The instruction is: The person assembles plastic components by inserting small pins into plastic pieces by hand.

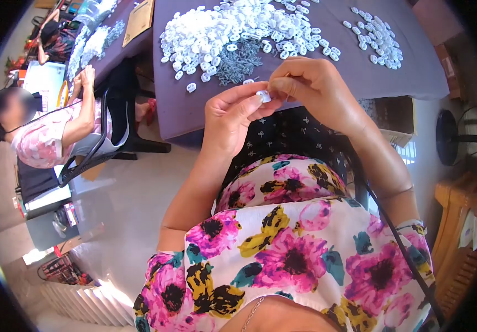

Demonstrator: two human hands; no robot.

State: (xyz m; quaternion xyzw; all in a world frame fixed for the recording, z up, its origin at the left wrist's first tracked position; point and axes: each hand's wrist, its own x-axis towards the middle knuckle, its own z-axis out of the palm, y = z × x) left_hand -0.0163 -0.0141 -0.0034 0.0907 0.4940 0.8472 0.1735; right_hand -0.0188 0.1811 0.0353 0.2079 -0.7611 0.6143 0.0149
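Between the thumb and fingers of my left hand [232,117] is a small white plastic piece [263,96]. My right hand [313,91] is closed in a pinch right beside that piece; whatever its fingertips hold is too small to make out. Both hands are just over the near edge of the table. Beyond them a big heap of white oval plastic pieces [222,33], many showing two holes, spreads over the cloth. A pile of small grey slender parts [239,62] lies against the heap's near side. One loose white oval piece [191,87] sits nearer the edge.
A smaller group of white pieces [379,41] lies at the table's right on the purple-grey cloth [354,83]. Another person [56,124] sits on a dark chair at left, by a second table with similar piles. A cardboard box [396,122] stands under the right side.
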